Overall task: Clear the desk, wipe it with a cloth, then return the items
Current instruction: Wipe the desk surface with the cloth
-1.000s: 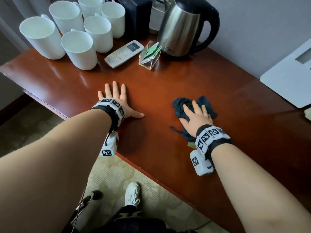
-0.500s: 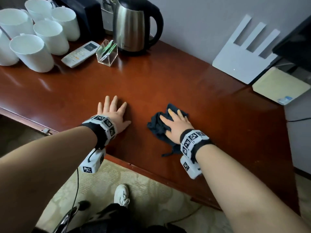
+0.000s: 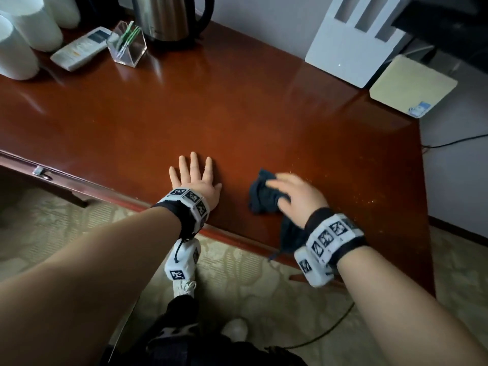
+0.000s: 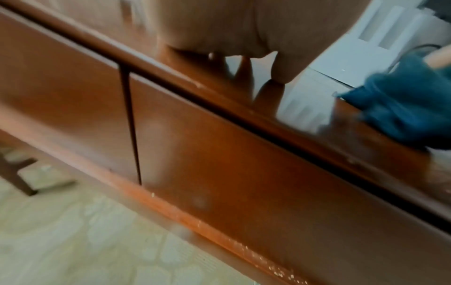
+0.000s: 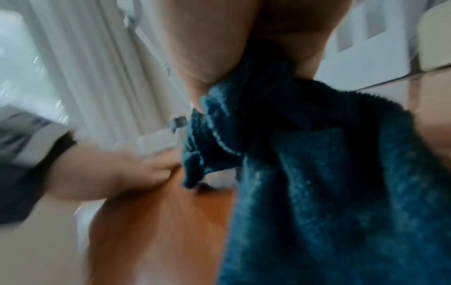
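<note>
My left hand (image 3: 196, 180) lies flat on the glossy red-brown wooden desk (image 3: 237, 114), fingers straight and spread, palm down near the front edge. Just to its right, my right hand (image 3: 295, 198) presses on the dark blue cloth (image 3: 264, 196), a soft, crumpled terry fabric. Its fingers lie over the bunched cloth, but the blur does not let me tell if they curl around it. One loose corner hangs over the desk edge under my right wrist. Far beyond the left hand stand a flat white remote (image 3: 81, 47), a clear angular plastic holder (image 3: 128, 44) and a shiny steel kettle (image 3: 166, 18).
</note>
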Motion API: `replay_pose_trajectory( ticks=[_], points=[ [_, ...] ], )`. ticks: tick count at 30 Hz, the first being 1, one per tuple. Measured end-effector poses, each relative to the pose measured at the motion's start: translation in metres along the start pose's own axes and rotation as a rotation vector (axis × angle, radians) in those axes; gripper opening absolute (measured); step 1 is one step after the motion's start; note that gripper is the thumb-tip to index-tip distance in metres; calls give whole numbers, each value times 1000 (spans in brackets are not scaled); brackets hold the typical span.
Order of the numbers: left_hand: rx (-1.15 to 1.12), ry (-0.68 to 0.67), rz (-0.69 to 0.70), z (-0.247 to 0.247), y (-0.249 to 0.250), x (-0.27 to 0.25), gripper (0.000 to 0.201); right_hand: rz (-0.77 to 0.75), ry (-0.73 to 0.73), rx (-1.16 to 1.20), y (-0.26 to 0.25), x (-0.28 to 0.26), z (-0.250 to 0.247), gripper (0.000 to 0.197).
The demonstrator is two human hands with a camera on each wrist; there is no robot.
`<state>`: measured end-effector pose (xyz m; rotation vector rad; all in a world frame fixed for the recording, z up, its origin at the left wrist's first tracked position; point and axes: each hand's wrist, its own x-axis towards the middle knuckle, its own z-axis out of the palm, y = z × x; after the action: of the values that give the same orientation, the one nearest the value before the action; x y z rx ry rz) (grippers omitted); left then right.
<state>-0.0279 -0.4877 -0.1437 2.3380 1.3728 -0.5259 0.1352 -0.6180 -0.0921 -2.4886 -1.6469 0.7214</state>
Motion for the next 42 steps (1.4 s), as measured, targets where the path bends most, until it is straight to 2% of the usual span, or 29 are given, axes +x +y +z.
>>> replay_pose_trajectory(
  ticks=[2,3,7,10,14,19,21,22,24,27,29,33,36,39,42],
  points=[
    [12,12,2,5,3,-3,64,78,145,97,3,19,-13,50],
    [18,15,5,7,2,-3,64,109,144,107,1,28,-14,52],
    [23,9,-11,6,3,-2,64,106,-99,-136,-12,38,18,54],
    [28,15,-15,6,5,-3,63,48,-42,-193,-9,13,44,53],
    [46,15,-34,6,7,-6,63,-81,-113,-167,18,-36,46,54],
    [59,18,-91,11,22,-15,61,-30,-231,-231,58,-100,19,44],
    [83,0,-60,18,36,-19,63,41,-290,-249,70,-110,3,40],
    [91,-7,-30,21,46,-24,64,104,-271,-217,76,-113,-6,38],
    [97,-19,13,30,64,-32,65,214,-103,-42,87,-112,-18,37],
    [85,-34,-5,34,78,-36,66,198,197,315,85,-99,-22,40],
    [94,-35,-12,34,80,-36,66,171,236,390,77,-89,-16,41],
    [95,-30,-25,34,81,-35,66,309,74,-134,79,-81,6,49],
    [97,-34,-25,34,82,-34,66,273,-10,-117,73,-78,20,62],
    [104,-37,-25,33,81,-33,66,139,-46,-263,56,-77,44,58],
    [120,-50,-23,32,81,-31,66,134,-2,-274,61,-86,56,54]
  ],
)
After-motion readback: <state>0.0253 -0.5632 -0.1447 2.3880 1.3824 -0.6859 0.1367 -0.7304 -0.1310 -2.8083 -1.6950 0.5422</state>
